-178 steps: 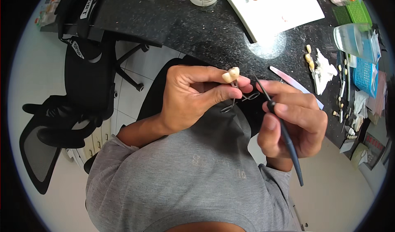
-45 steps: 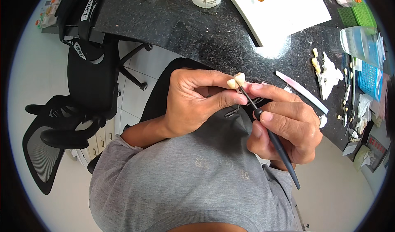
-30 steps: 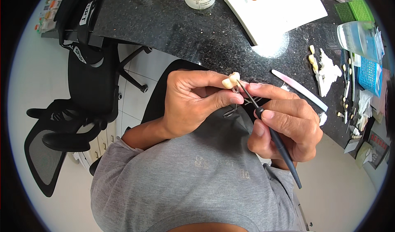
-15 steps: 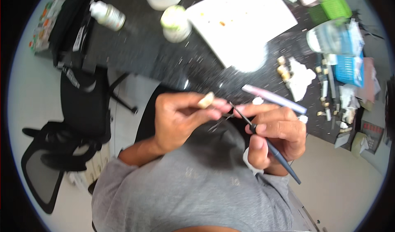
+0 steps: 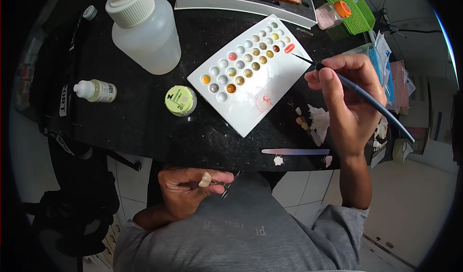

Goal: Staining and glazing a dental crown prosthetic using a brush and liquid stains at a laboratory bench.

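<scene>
left fingers pinch a clamp bearing a tooth crown — right fingers pinch a brush over the palette

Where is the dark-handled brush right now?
In the head view, right of centre: the dark-handled brush is in the right hand, its tip near the red oval on the white palette.

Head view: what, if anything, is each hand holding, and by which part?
The right hand holds a brush by the front of its handle. The left hand grips a metal clamp near a tooth-shaped piece; exactly where is hidden.
</scene>
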The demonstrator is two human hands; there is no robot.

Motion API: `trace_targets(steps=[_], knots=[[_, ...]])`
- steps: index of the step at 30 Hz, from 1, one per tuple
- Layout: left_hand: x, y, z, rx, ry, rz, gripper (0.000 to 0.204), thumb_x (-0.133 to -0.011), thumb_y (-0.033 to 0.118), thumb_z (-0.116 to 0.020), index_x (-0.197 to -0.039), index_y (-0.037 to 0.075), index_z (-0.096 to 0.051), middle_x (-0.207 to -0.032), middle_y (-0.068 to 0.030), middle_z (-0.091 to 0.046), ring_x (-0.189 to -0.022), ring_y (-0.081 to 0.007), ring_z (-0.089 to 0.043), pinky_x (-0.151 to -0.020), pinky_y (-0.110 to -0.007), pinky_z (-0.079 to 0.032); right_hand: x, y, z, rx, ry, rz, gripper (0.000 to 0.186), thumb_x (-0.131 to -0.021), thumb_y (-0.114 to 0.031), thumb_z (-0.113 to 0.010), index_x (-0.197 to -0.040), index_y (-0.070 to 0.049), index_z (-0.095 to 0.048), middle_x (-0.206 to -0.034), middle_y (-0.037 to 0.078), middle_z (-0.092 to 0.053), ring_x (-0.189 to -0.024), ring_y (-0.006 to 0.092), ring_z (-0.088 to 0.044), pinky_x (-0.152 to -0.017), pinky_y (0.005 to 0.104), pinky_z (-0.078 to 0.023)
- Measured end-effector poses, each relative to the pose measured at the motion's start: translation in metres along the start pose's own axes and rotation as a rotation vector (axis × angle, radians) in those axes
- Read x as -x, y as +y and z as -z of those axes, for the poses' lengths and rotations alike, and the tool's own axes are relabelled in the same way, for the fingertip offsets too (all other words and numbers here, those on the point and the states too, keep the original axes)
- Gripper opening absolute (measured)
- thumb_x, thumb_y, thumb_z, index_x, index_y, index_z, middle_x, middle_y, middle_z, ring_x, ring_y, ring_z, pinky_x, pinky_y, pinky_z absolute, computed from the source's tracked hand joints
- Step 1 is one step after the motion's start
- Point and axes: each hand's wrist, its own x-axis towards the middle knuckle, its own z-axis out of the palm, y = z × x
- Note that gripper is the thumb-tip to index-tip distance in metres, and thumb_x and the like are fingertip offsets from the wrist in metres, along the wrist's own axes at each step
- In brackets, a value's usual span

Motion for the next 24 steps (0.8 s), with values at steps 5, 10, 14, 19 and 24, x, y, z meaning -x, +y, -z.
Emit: trace_targets(steps=[5,10,14,19,24], knots=[[-0.004,0.005,0.007,0.024,-0.06,0.03,0.016,-0.08,-0.001,-0.062,-0.095,-0.008,-0.061,-0.097,-0.0233,-0.063,-0.09,-0.0272,-0.064,-0.071,-0.031,-0.057,-0.012,0.012,-0.011,0.011,-0.02,0.042,0.007,-0.079,0.0,-0.061,-0.08,0.004,-0.055,-0.071,0.006,-0.062,-0.062,0.007,-0.059,-0.057,0.0172,-0.047],[-0.003,0.004,0.011,0.097,-0.096,0.082,0.016,-0.08,-0.005,-0.06,-0.096,-0.009,-0.06,-0.099,-0.0234,-0.062,-0.093,-0.028,-0.062,-0.074,-0.033,-0.057,-0.014,0.02,-0.016,0.082,0.0,0.02,0.008,-0.076,0.0,-0.064,-0.076,0.003,-0.056,-0.069,0.005,-0.062,-0.061,0.0067,-0.059,-0.056,0.0182,-0.048],[-0.004,0.006,0.012,0.093,-0.116,0.118,0.015,-0.081,-0.007,-0.059,-0.095,-0.009,-0.06,-0.101,-0.0233,-0.062,-0.095,-0.029,-0.062,-0.075,-0.033,-0.057,-0.013,0.021,-0.018,0.167,0.004,0.085,0.009,-0.075,0.0,-0.065,-0.076,0.002,-0.056,-0.067,0.005,-0.062,-0.06,0.0068,-0.059,-0.055,0.0181,-0.048],[-0.003,0.006,0.013,0.104,-0.107,0.131,0.013,-0.081,-0.005,-0.059,-0.094,-0.009,-0.06,-0.1,-0.0233,-0.062,-0.095,-0.0289,-0.062,-0.074,-0.033,-0.057,-0.014,0.022,-0.02,0.233,0.009,0.125,0.009,-0.074,0.0,-0.065,-0.076,0.003,-0.057,-0.067,0.006,-0.063,-0.059,0.0083,-0.062,-0.055,0.0187,-0.049],[-0.003,0.004,0.012,0.112,-0.11,0.107,0.014,-0.083,-0.002,-0.058,-0.094,-0.01,-0.06,-0.1,-0.0232,-0.062,-0.093,-0.0278,-0.063,-0.073,-0.033,-0.057,-0.014,0.019,-0.02,0.258,-0.009,0.125,0.009,-0.074,0.001,-0.065,-0.077,0.003,-0.057,-0.067,0.007,-0.063,-0.06,0.0083,-0.062,-0.055,0.019,-0.049]])
